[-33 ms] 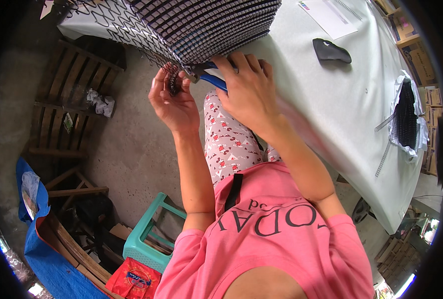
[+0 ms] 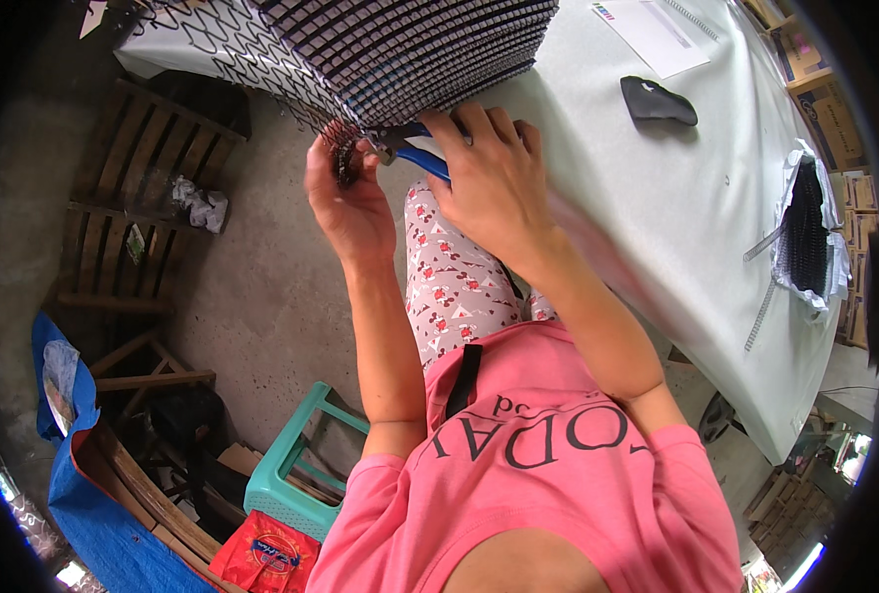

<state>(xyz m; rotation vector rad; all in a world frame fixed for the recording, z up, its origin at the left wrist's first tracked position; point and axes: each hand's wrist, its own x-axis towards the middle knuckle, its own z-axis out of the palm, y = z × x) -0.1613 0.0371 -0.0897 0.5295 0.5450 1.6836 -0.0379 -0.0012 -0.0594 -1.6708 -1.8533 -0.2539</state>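
Note:
My right hand [image 2: 494,173] is wrapped round the blue handles of a pair of pliers [image 2: 421,161]. The pliers' jaws sit at the lower corner of a tall stack [image 2: 410,59] with row upon row of black wire loops along its face. Beside the jaws, my left hand [image 2: 352,212] has its fingers closed on a dark strip of wire loops [image 2: 343,166] hanging from that corner. Loose black wire loops [image 2: 232,49] spread from the stack's left side. What the jaws grip is too small to tell.
On the pale-covered table [image 2: 597,178] lie a black pouch-like item [image 2: 659,104], a white sheet [image 2: 649,38], and a paper-wrapped bundle of black wire loops [image 2: 808,227]. A green plastic stool [image 2: 296,494], wooden slatted pieces [image 2: 128,217] and a blue tarp [image 2: 93,514] stand left.
The fingers of my left hand have drawn slightly to the right and turned inward around the wire strip. My right hand and the pliers have stayed in place.

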